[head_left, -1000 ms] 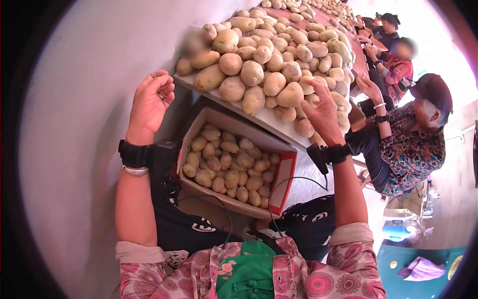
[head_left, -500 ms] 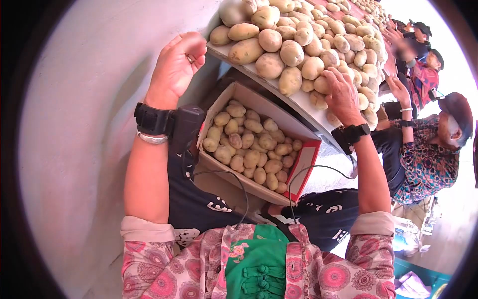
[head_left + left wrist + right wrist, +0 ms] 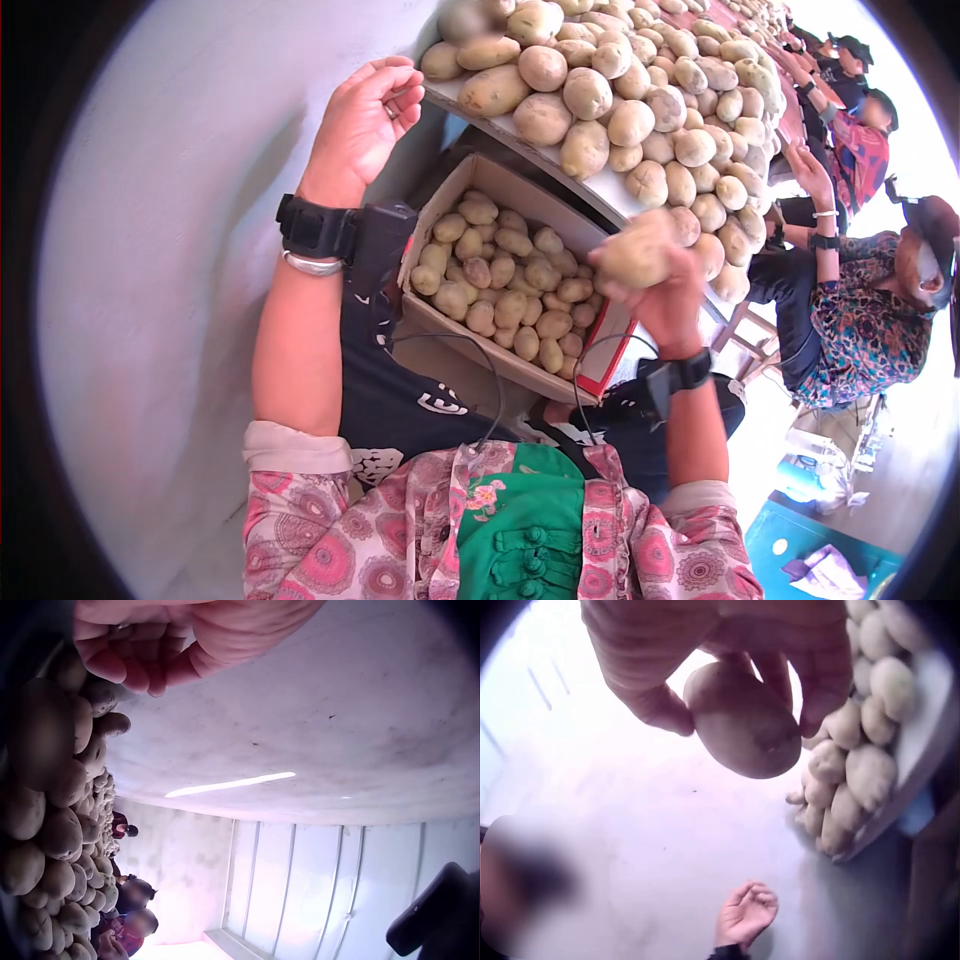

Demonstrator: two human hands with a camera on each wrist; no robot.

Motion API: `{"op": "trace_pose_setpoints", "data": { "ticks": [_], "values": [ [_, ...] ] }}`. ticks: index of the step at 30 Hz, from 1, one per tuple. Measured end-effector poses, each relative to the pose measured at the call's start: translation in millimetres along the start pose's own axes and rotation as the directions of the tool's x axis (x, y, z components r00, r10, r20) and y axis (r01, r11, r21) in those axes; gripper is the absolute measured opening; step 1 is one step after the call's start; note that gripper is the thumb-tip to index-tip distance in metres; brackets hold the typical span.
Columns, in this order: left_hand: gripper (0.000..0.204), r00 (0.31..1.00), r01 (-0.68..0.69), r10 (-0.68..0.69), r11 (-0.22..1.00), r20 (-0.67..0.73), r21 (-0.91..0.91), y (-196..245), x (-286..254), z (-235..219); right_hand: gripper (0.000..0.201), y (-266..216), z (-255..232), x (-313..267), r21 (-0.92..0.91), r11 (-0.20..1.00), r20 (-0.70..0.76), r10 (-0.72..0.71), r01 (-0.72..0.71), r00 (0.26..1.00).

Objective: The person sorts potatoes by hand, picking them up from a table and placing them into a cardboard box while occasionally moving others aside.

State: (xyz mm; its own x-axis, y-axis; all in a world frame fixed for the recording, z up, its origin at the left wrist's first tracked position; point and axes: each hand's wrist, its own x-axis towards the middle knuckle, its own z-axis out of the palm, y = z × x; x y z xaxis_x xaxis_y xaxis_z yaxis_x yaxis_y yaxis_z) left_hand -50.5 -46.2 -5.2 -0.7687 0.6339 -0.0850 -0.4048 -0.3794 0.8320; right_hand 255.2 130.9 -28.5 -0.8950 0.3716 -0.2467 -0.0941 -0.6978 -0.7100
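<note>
My right hand grips a potato above the right end of the cardboard box. In the right wrist view the thumb and fingers of the right hand pinch the potato from its sides. My left hand, raised beside the wall at the table's left corner, holds nothing, its fingers loosely bent. The left wrist view shows those bent fingers near the piled potatoes. Many potatoes lie inside the box, which stands below the table edge.
A heap of potatoes covers the table up to its front edge. The wall rises on the left. A seated person in a patterned shirt is at the right, with others farther back. Cables hang over my lap.
My right hand has taken a potato from the heap and brought it down and back toward the box. The left hand has stayed raised near the wall, with little movement since half a second ago.
</note>
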Motion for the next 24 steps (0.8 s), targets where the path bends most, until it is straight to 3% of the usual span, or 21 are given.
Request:
{"op": "trace_pose_setpoints", "data": {
  "ticks": [2,5,9,12,14,17,18,21,24],
  "values": [
    [0.016,1.000,0.006,-0.006,1.000,-0.005,0.010,2,0,-1,0.050,37,-4,4,0.032,0.987,-0.027,0.161,-0.160,0.987],
    [0.016,1.000,0.002,-0.002,1.000,-0.003,0.010,0,2,0,0.047,84,-11,16,-0.211,0.910,-0.150,0.331,-0.358,0.931],
    [0.015,1.000,-0.011,0.010,1.000,0.017,0.013,4,2,5,0.055,116,-5,42,-0.393,0.796,-0.189,0.419,-0.460,0.888],
    [0.012,1.000,0.012,-0.012,1.000,0.005,-0.004,3,2,3,0.061,145,-14,59,-0.470,0.811,-0.208,0.281,-0.347,0.937],
    [0.011,1.000,0.018,-0.018,1.000,-0.001,0.004,3,1,5,0.061,172,-33,76,-0.646,0.706,-0.226,0.187,-0.291,0.956],
    [0.009,1.000,0.022,-0.021,1.000,-0.012,0.007,5,-1,3,0.061,165,-22,71,-0.726,0.639,-0.130,0.235,-0.253,0.963],
    [0.009,1.000,0.023,-0.023,1.000,-0.009,0.009,5,-2,3,0.054,158,-15,65,-0.657,0.714,-0.098,0.236,-0.241,0.967],
    [0.010,1.000,0.012,-0.012,1.000,-0.002,0.014,5,-4,2,0.048,142,-17,54,-0.698,0.696,-0.036,0.201,-0.169,0.979],
    [0.010,1.000,0.017,-0.017,1.000,0.011,0.007,3,-3,1,0.040,103,-6,35,-0.683,0.691,-0.093,0.242,-0.239,0.966]
  ]
}}
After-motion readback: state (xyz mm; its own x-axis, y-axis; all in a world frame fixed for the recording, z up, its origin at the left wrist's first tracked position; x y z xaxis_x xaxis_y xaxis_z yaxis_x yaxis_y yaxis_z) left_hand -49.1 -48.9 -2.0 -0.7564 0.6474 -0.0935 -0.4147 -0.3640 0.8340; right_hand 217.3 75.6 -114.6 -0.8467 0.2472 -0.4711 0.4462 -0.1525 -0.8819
